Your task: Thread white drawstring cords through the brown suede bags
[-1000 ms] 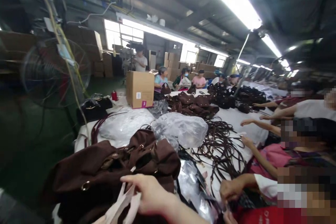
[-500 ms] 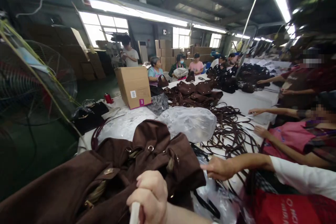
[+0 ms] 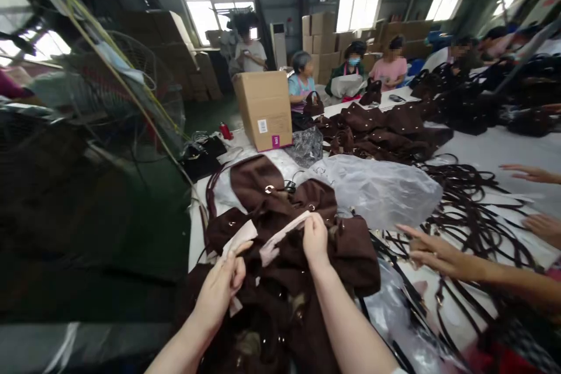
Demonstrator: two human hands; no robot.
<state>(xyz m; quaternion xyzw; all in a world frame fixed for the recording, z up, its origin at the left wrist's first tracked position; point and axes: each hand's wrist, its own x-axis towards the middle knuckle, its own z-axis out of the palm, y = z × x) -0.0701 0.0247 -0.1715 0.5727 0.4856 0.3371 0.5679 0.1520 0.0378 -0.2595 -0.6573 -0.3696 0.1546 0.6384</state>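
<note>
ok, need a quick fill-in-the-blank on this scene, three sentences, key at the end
The left hand and right hand hold pale strips over bags coloured ____. Beyond the bags stands a box made of ____. In this view, the small red container is to the ____ of the box.

Missing words: brown; cardboard; left.

On the white table (image 3: 477, 155): a heap of brown bags (image 3: 256, 181) up close, a puffy see-through bag (image 3: 385, 187) just beside, a tangle of dark straps (image 3: 467, 180), a box (image 3: 258, 108), more bags (image 3: 372, 123) behind.
</note>
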